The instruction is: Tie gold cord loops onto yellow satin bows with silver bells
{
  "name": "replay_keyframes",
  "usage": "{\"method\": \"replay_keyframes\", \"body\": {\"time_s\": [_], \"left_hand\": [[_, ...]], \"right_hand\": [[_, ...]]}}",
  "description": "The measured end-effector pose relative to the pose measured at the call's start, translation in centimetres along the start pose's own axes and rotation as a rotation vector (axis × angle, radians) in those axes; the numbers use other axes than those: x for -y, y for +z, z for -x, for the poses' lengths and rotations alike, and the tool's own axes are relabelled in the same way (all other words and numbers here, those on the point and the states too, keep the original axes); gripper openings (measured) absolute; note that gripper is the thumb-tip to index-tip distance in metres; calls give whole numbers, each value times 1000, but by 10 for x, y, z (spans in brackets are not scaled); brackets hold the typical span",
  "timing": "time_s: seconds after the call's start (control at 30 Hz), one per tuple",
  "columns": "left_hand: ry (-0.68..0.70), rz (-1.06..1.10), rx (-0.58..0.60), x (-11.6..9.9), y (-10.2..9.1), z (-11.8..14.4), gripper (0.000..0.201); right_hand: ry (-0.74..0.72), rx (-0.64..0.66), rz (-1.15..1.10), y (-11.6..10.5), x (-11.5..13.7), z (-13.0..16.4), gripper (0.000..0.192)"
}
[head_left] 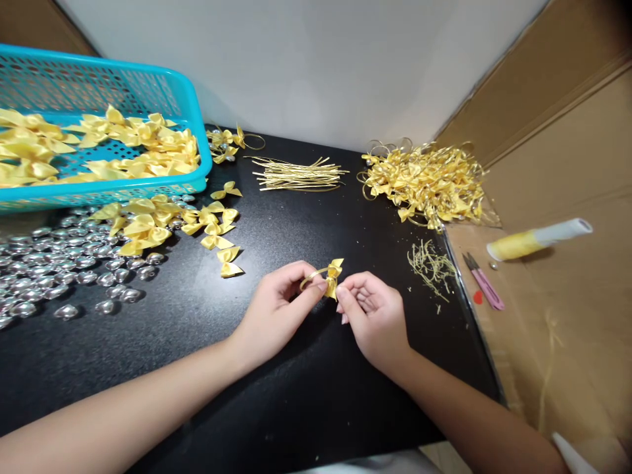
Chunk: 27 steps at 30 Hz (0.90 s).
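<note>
Between my hands, above the black table, is a yellow ribbon bow with a loop of gold cord at its left side. The thumb and fingers of my left hand pinch the bow and the base of the loop. My right hand is closed, its thumb and forefinger pinched at the lower right edge of the same bow. Whatever lies right between those fingertips is too small to make out. Loose yellow bows lie to the left of my hands, near many silver heart-shaped beads.
A turquoise basket of yellow bows stands at the back left. Cut gold cords lie at the back, finished looped bows at the back right. Cord scraps, pink thread snips and a yellow-and-white roll are on the right.
</note>
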State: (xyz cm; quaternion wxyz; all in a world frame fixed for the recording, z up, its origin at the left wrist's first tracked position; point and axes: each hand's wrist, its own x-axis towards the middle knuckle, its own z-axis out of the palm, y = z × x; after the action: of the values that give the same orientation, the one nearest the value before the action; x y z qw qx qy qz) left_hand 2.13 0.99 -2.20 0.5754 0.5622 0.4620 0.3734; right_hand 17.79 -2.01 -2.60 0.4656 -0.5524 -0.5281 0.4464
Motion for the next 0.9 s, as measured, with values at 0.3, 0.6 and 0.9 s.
{"method": "replay_keyframes", "body": {"time_s": [0.3,0.6,0.9], "left_hand": [[-8,83,27,-3,-1,-1,21],[-42,164,96,-5,-2,-2,21],[-28,184,78,0,-4,-2,23]], "right_hand": [[-8,-8,28,1,1,0,12],[-2,1,-23,2,2,0,11],[30,-3,-43,1,5,-1,13]]}}
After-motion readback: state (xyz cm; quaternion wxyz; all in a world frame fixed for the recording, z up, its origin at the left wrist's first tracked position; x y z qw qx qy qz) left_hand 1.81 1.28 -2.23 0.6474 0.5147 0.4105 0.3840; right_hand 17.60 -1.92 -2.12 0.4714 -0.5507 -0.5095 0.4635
